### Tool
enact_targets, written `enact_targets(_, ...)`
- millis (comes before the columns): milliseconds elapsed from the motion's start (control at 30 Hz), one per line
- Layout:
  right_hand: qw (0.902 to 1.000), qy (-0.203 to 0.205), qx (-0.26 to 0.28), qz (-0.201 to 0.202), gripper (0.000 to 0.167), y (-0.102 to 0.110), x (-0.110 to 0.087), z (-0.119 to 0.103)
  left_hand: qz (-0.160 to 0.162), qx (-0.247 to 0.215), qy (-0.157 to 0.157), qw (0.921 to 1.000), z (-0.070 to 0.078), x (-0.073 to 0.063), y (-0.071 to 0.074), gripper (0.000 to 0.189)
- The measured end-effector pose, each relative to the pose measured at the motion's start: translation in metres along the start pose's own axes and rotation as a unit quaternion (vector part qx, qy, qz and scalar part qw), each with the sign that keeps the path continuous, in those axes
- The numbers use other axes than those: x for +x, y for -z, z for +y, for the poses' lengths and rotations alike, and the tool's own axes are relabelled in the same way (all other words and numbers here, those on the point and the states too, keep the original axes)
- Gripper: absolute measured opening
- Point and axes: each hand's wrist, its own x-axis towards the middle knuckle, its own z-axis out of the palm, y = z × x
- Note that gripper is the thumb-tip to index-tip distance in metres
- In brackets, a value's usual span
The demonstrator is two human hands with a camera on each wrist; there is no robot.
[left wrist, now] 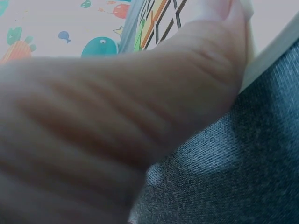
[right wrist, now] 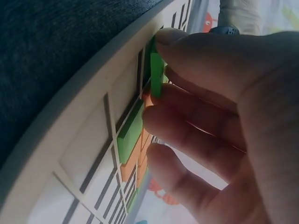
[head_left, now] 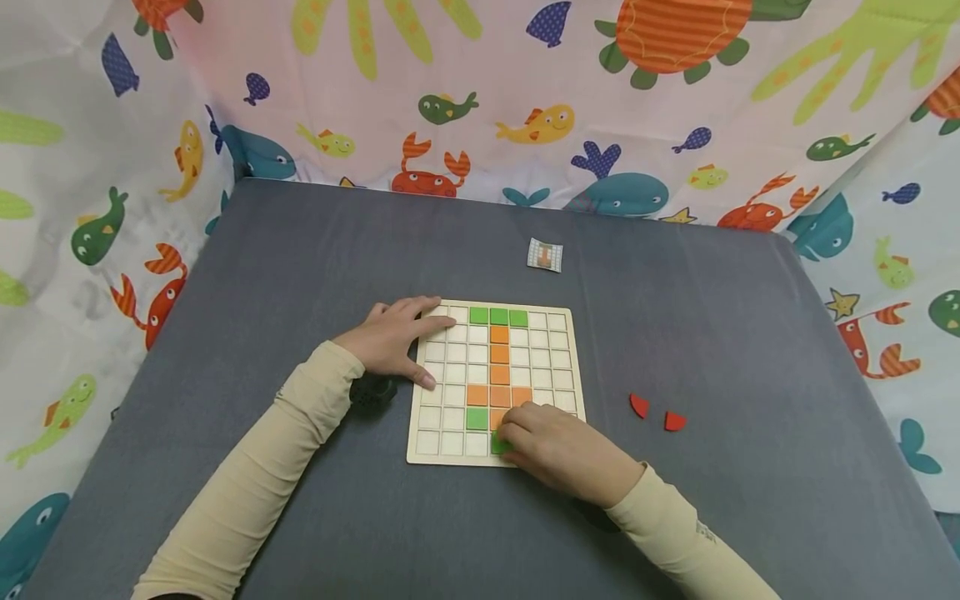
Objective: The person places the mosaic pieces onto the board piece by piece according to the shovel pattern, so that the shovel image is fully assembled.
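A square wooden grid board [head_left: 450, 461] lies on the grey table, with several green and orange square tiles in its cells. My left hand [head_left: 393, 340] rests at the board's left edge, fingers spread over the upper left corner and thumb against the side. In the left wrist view the thumb [left wrist: 187, 79] covers much of the board. Over the lower right part is my right hand [head_left: 566, 450], pinching a green square tile [right wrist: 156, 74] between thumb and fingers. That tile stands tilted over a cell in the bottom row. Beside it, another green tile [right wrist: 131, 133] sits in the grid.
Two red quarter-round pieces [head_left: 638, 406] lie right of the board. A small printed card [head_left: 544, 255] with a grid pattern lies behind it. A curtain [head_left: 480, 158] with sea animals hangs around the table's back and sides.
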Motion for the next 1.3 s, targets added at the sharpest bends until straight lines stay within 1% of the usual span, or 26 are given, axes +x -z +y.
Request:
enact_targets(233, 1.0000, 0.004, -0.007, 0.002, 0.018, -0.005, 0.001, 0.001, -0.008, -0.007, 0.009, 0.9999, -0.001, 0.001, 0.000, 0.097)
enact_targets(567, 0.9994, 0.005, -0.033, 0.009, 0.018, -0.005, -0.001, -0.002, -0.009, -0.006, 0.003, 0.9999, 0.001, 0.003, 0.001, 0.097)
enact_targets(700, 0.9995, 0.002, -0.029, 0.015, 0.019, -0.005, -0.002, -0.003, -0.010, -0.005, 0.003, 0.9999, 0.001, 0.002, 0.000, 0.098)
enact_targets(833, 0.9997, -0.009, -0.009, 0.019, 0.019, -0.001, -0.006, -0.002, -0.007, -0.008, 0.003, 0.9999, 0.001, 0.002, 0.001, 0.097)
enact_targets(933, 0.9994, -0.025, 0.002, 0.024, 0.017, 0.004, -0.014, 0.004, -0.007, -0.011, 0.006, 0.9999, 0.002, 0.001, 0.001, 0.097)
enact_targets(1033, 0.9981, -0.051, -0.007, 0.032, 0.018, 0.011, -0.028, 0.017, -0.009, -0.013, 0.009, 0.9998, 0.002, 0.001, 0.000, 0.098)
enact_targets(1167, 0.9925, -0.110, -0.037, 0.038, 0.026, 0.022, -0.055, 0.038, -0.012, -0.013, 0.009, 0.9998, 0.001, 0.002, -0.001, 0.098)
enact_targets(1300, 0.9819, -0.178, -0.054, 0.035, 0.033, 0.029, -0.082, 0.057, -0.010, -0.009, 0.005, 0.9999, 0.001, 0.002, 0.000, 0.098)
